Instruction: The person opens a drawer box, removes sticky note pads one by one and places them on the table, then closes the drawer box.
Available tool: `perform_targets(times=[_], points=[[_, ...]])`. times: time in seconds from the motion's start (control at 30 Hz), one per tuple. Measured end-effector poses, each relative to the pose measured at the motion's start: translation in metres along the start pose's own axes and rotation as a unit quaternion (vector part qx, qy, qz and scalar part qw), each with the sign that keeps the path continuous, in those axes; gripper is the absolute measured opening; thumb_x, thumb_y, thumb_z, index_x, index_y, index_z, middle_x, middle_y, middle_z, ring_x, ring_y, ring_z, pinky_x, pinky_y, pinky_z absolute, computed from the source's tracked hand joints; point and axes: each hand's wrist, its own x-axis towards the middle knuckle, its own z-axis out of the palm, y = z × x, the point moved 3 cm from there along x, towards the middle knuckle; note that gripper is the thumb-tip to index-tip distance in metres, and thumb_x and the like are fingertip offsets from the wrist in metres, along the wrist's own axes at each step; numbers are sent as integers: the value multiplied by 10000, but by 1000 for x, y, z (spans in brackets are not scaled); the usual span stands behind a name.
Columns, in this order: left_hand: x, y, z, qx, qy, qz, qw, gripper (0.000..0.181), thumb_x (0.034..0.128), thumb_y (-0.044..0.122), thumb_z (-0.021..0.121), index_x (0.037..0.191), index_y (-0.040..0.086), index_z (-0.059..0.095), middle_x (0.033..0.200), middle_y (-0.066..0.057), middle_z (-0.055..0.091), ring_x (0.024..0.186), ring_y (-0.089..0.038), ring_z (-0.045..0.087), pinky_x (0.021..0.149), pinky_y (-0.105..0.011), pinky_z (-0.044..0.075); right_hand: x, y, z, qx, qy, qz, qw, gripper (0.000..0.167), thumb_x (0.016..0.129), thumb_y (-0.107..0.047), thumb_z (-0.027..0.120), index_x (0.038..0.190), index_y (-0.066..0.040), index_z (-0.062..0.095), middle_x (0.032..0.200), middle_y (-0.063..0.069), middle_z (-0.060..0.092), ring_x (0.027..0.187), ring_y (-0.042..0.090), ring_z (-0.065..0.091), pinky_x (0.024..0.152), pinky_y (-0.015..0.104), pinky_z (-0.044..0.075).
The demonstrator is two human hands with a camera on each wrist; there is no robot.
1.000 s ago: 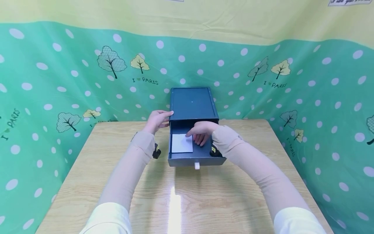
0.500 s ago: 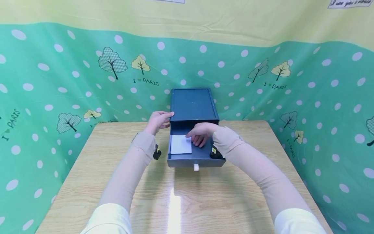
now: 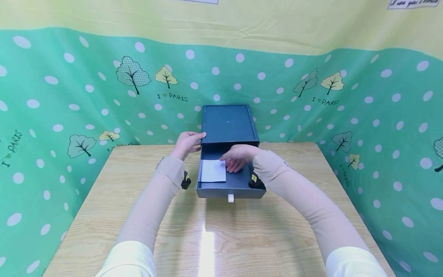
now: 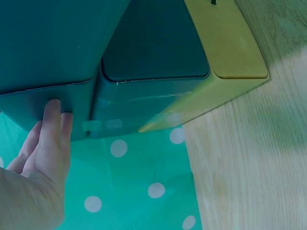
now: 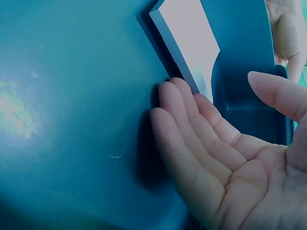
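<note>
Compared with half a second ago, the front of the pulled-out dark blue drawer (image 3: 242,193) sits slightly farther left, while the dark blue, plastic-looking cabinet (image 3: 227,123) holds its place. The small white pull tab (image 3: 230,198) and the flat white block (image 3: 213,173) inside have shifted left with it. My reading is that the right hand's nudge is going into the drawer as much as the block, so the block gains little ground within it.

The block lies in the drawer's left part, close along the left wall, broad face up. Its edges run roughly parallel to the drawer's sides and front; the outline is nearly square from above, so I cannot tell its long axis.

The right hand (image 3: 238,156) reaches into the drawer, fingers (image 5: 180,127) extended together and thumb apart, fingertips at the block's edge without grasping it. The left hand (image 3: 185,144) steadies the cabinet's left front corner, thumb on top and fingers (image 4: 52,127) straight against the side. The pale wood bench (image 3: 270,234) carries the cabinet.
</note>
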Motion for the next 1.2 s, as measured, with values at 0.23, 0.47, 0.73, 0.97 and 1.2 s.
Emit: perform_targets(times=[0.23, 0.47, 0.73, 0.97, 1.2], points=[[2, -1, -1, 32, 11, -47, 10000, 527, 888, 286, 672, 1299, -1, 509, 1368, -134, 492, 1261, -305, 489, 972, -378, 518, 1, 2, -1, 271, -98, 8, 9996, 318, 937, -297, 585, 994, 14, 619, 862, 124, 695, 740, 180, 687, 765, 310, 599], [0, -3, -1, 33, -11, -30, 10000, 537, 886, 285, 675, 1307, 0, 503, 1389, -130, 470, 1270, -303, 479, 969, -373, 519, 7, 6, 2, 487, -218, 6, 9986, 168, 911, -154, 630, 961, 6, 636, 781, 100, 689, 682, 149, 683, 726, 285, 602], [1, -2, -1, 19, -39, -8, 10000, 539, 891, 284, 669, 1316, 1, 496, 1400, -128, 460, 1269, -301, 481, 962, -365, 524, 11, 10, 3, 806, -358, -131, 9960, 48, 898, 16, 597, 928, 53, 596, 709, 83, 670, 645, 130, 664, 717, 267, 601], [2, 0, 0, -54, -59, 20, 10000, 538, 897, 274, 662, 1318, -10, 485, 1385, -140, 474, 1256, -306, 495, 970, -371, 518, 15, 11, 1, 1120, -433, -178, 9926, 142, 908, 19, 584, 793, -44, 529, 713, 72, 658, 654, 124, 661, 675, 244, 599], [2, -1, 0, -82, -46, -4, 10000, 547, 894, 271, 666, 1322, -14, 480, 1382, -145, 474, 1257, -308, 494, 988, -385, 505, 14, 12, 2, 1499, -654, -206, 9863, 132, 931, 27, 542, 815, -35, 525, 699, 72, 658, 636, 124, 656, 646, 240, 595]])
